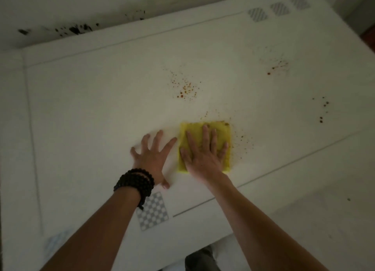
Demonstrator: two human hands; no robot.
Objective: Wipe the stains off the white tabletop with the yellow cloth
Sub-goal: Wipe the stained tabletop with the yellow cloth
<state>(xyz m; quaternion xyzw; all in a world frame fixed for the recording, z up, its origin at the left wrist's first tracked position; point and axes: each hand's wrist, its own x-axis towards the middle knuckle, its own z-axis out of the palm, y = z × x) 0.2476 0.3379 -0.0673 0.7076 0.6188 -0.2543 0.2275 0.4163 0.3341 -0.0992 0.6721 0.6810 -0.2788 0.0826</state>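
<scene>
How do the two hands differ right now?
The right hand presses flat on the yellow cloth; the left hand rests on bare white tabletop. The left wrist wears a black bead bracelet; the right wrist is bare. Both have straight, spread fingers.

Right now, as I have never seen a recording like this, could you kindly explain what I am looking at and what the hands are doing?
There is no machine here: a person wears a camera on the head, so this single picture looks forward and down at their own two bare arms. The right hand lies flat, fingers straight, pressing a folded yellow cloth onto the white tabletop. The left hand, with a black beaded bracelet on its wrist, rests spread on the bare surface beside the cloth and holds nothing. Brown speckled stains lie beyond the cloth, with more patches to the right. A grey-and-white checked square marker sits near the left forearm, and three striped squares sit at the far edge. Black splatter marks the wall behind.
</scene>
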